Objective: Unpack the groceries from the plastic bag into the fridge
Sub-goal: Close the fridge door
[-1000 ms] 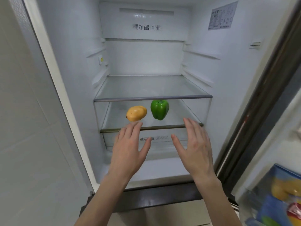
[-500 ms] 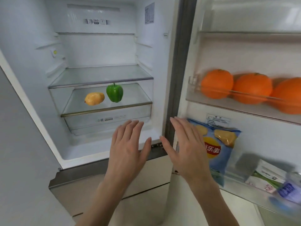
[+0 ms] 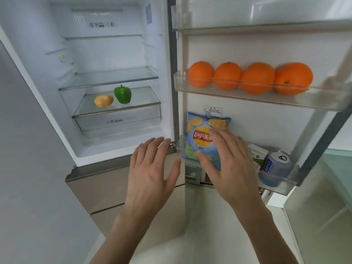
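Fingers (image 3: 226,141) of the right hand (image 3: 230,164) are spread loose over the chip bag (image 3: 202,138), which stands in the lower door shelf (image 3: 282,187) at centre right; nothing is grasped. Left hand (image 3: 152,172) is held released too. Light, crinkly and crushable handling is expected, so its top seam is best pinched.

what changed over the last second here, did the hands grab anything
The view swung right, from the fridge interior to the open door's shelves. Both hands went with it, empty and with fingers spread: the right hand now lies in front of the chip bag, whether touching it cannot be told; the left hand hovers by the door's edge. Nothing was grabbed. The mango and pepper stayed on their shelf.
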Available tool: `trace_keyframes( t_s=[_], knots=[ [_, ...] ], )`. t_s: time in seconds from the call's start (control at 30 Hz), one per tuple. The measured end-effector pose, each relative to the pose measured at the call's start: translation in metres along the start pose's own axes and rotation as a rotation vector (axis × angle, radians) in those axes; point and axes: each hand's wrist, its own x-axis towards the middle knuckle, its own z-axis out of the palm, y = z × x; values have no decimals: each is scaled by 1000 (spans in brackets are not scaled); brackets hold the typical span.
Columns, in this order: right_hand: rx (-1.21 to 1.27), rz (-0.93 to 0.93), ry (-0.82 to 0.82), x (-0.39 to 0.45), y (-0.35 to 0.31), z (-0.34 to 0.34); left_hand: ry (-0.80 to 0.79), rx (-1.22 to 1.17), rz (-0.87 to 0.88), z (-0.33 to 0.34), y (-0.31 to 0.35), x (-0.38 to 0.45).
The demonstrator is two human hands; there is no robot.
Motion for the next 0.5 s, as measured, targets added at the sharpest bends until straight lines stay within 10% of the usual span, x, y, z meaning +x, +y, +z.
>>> trace_keyframes(
  t_s=[0.5],
  knots=[
    [-119, 88, -16, -62, -24, -100, 68, -70, 68, -65, 50, -35]
  ],
)
